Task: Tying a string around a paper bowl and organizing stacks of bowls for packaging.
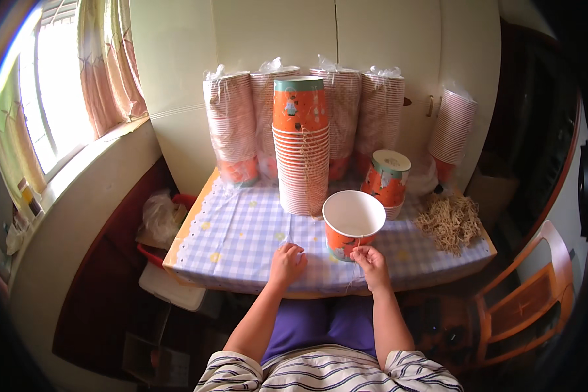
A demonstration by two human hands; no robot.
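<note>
Head view: string [362, 241] at a cup [353, 225]
Right hand [371, 262] pinches the string; left hand [286, 264] half-curls beside, any hold unclear; stack [301, 166] beyond both.

At the left, bright light comes through the window [53, 78], beside patterned curtains [101, 65]. Behind the bench [242, 255] stand pale cabinet doors [385, 39]. A wooden chair [524, 304] is at the right.

Orange bucket [341, 240] (white inside), blue-and-white checked tablecloth [245, 255], purple trousers [302, 326].
</note>
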